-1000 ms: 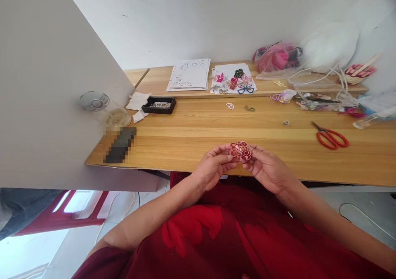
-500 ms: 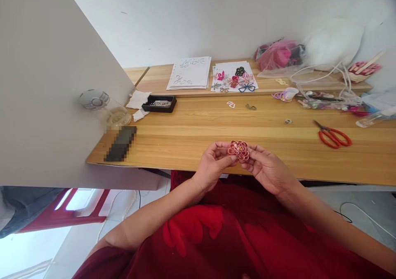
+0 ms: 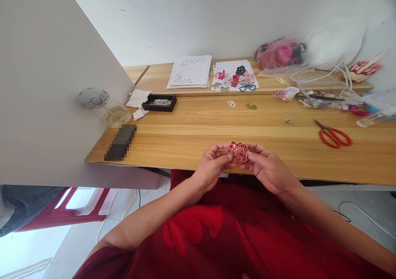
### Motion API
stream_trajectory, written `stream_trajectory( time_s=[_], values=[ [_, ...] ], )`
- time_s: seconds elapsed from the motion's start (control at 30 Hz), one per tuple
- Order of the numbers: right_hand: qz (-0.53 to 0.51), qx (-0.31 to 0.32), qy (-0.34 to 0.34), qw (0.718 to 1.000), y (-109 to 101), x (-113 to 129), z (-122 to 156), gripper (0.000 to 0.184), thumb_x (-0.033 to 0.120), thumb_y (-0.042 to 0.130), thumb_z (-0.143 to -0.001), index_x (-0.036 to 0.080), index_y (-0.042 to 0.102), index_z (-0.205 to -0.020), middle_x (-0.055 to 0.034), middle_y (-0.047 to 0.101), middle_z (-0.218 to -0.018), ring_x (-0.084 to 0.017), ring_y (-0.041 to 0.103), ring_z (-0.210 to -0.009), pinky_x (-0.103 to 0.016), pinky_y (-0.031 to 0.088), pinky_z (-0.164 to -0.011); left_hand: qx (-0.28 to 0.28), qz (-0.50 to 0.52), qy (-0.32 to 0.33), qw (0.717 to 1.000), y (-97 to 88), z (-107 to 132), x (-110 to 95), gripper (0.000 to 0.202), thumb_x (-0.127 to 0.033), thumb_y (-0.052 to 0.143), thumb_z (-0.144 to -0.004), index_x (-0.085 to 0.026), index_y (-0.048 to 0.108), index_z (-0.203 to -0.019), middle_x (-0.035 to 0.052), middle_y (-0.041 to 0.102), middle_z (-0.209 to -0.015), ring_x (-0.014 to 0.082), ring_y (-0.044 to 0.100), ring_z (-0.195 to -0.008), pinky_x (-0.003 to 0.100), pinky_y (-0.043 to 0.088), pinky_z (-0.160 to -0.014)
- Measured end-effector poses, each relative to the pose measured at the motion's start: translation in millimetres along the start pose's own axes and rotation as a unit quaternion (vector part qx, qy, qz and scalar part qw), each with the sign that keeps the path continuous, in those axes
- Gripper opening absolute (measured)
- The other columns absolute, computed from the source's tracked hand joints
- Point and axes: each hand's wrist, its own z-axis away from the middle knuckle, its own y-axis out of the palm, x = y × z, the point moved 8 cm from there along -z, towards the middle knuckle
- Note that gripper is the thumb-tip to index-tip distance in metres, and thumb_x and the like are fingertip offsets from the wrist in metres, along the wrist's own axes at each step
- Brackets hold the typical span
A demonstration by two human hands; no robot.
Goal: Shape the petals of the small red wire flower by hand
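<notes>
A reddish-pink craft flower (image 3: 237,151) with layered, pale-edged petals and a yellow centre is held just over the front edge of the wooden table (image 3: 173,139). My left hand (image 3: 215,161) grips its left side, the thumb on the lower petals. From the right, my right hand (image 3: 266,165) pinches it between thumb and fingers. The fingertips behind the flower are partly hidden. Further back on the table lie a white looped piece (image 3: 231,104) and a green looped piece (image 3: 251,106).
Red-handled scissors (image 3: 334,137) and a small spool-like item (image 3: 288,121) lie to the right. A black tray (image 3: 159,103), a clear bottle (image 3: 105,106) and a blurred dark object (image 3: 121,142) are at left. Behind are papers (image 3: 189,72), several craft flowers (image 3: 235,80) and plastic bags (image 3: 280,58).
The flower has turned slightly, its face now more toward me, and shifted a little left. The right thumb has moved slightly on the petals. Both hands still hold it.
</notes>
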Motion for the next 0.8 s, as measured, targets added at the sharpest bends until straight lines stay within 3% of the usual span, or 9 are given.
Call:
stream_trajectory(
  time_s=[0.2, 0.57, 0.8],
  values=[
    [0.034, 0.073, -0.035, 0.996, 11, 15, 5, 0.04, 0.034, 0.082, -0.082, 0.028, 0.067, -0.119, -0.0055, 0.067, -0.114, -0.016, 0.061, -0.093, -0.025, 0.054, -0.075, 0.001, -0.027, 0.026, 0.999, -0.4, 0, -6, 0.037, -0.02, 0.083, -0.071, -0.015, 0.062, -0.102, 0.0041, 0.073, -0.091, 0.0115, 0.067, -0.076, 0.026, 0.053, -0.075],
    [0.037, 0.109, -0.033, 0.993, 9, 8, 5, 0.04, 0.027, 0.082, -0.082, 0.031, 0.069, -0.12, -0.0034, 0.065, -0.119, -0.016, 0.058, -0.102, -0.024, 0.052, -0.082, 0.018, 0.033, -0.044, 0.998, -2.7, -3, 8, 0.041, -0.017, 0.084, -0.067, -0.015, 0.061, -0.101, 0.0037, 0.073, -0.081, 0.0125, 0.069, -0.065, 0.025, 0.055, -0.068],
    [0.021, 0.094, -0.021, 0.995, 5, 6, 4, 0.038, 0.027, 0.082, -0.081, 0.031, 0.071, -0.117, -0.0025, 0.066, -0.115, -0.016, 0.059, -0.099, -0.023, 0.052, -0.077, 0.02, -0.015, -0.025, 0.999, 0.2, 1, 0, 0.039, -0.023, 0.083, -0.07, -0.015, 0.062, -0.101, 0.0045, 0.071, -0.09, 0.0132, 0.068, -0.074, 0.026, 0.054, -0.072]
  ],
)
